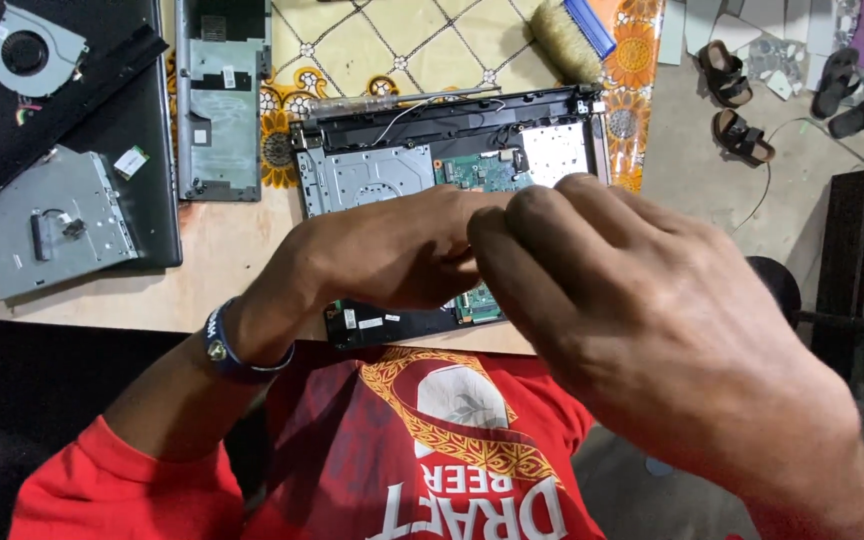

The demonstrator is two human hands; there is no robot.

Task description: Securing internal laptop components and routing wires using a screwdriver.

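Black plastic frames the opened laptop base (432,150), a flat rectangular chassis with bare grey metal plates and a green circuit board showing inside, lying on the pale wooden bench (222,260) with its long axis running left to right across the view. Both hands hover directly above the near half of that chassis, so it lies straight below the fingers and away from the body. The left hand (382,250) comes in from the left, its fingers curled and drawn together toward the right hand (642,320), which is nearer the camera and covers the meeting point; the right fingers (542,240) are bent and pressed close, tips touching those of the left. Whether anything small is pinched between them cannot be told, since the backs of the hands hide it. The left hand sits closer to the chassis surface, the right higher and over the chassis's right near corner.

Left of the chassis lie a grey metal optical drive (47,225), a round grey cooling fan (27,50) on a black laptop lid (152,200), and a narrow grey panel (220,110). Beyond its far right corner rests a blue-handled bristle brush (567,35).
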